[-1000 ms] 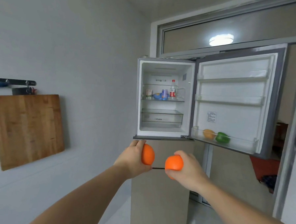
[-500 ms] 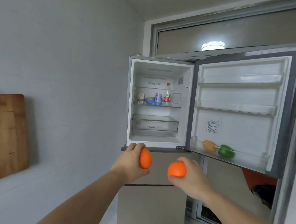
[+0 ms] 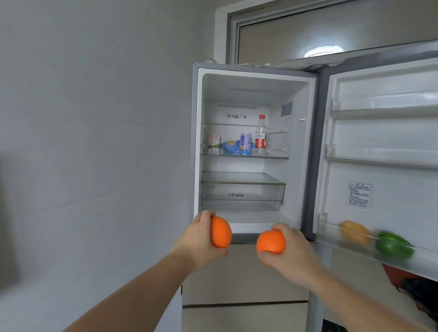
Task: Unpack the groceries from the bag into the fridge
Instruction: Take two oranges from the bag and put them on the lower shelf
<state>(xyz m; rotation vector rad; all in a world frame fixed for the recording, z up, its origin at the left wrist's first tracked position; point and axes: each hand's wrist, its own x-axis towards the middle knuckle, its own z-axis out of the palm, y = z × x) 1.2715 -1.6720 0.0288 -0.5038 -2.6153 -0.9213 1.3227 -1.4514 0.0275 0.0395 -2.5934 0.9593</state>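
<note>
first-person view of an open fridge (image 3: 250,147) in the centre of the frame, its door (image 3: 391,154) swung wide to the right. both arms reach forward from the bottom edge. the left hand (image 3: 198,241) is curled around a round, smooth, bright orange (image 3: 220,232), fingers wrapped over the top and thumb beneath. the right hand (image 3: 291,251) holds a second orange (image 3: 271,242) the same way, gripped from its right side. the two fruits sit near each other, apart, just below the lip of the open compartment.

compared with a second ago, the fridge fills more of the frame and the wooden board on the left wall has slid almost out of view, so the person has stepped closer; the hands have risen from in front of the lower beige drawer panel to the compartment's bottom edge. judged from this, the oranges are about to be placed, not yet inside.

inside, white moulded plastic walls and a glass shelf (image 3: 246,156) carry a small carton (image 3: 213,143), a blue packet (image 3: 230,146), a purple can (image 3: 245,143) and a clear bottle with a red cap (image 3: 261,133). lower down is a translucent plastic drawer (image 3: 242,193) under a glass lid. in the lowest door bin (image 3: 360,249), at the right of the frame, lie a blurred yellow-orange item (image 3: 354,231) and a glossy green pepper (image 3: 394,244). the grocery bag is not in view.
</note>
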